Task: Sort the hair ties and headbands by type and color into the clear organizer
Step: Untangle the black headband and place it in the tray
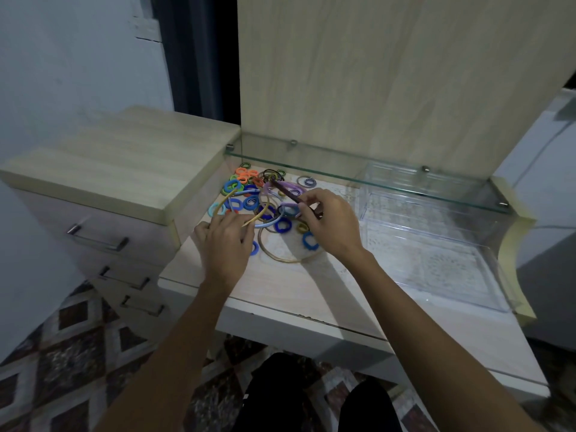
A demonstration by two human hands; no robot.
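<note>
Hair ties and headbands (pixel 265 201) lie heaped on the desk (pixel 280 285) just ahead of your fingers, left of the clear organizer (pixel 436 244) under the glass shelf (pixel 358 169). Your right hand (pixel 330 226) pinches a dark brown headband (pixel 288 194) between thumb and fingertips, raised over the heap. Your left hand (pixel 224 244) curls its fingers round a tan headband (pixel 258 216) at the pile's near edge.

colourful hair ties (pixel 249 194) and thin headbands (pixel 282 260) piled left, clear organizer (pixel 436 238) right
</note>
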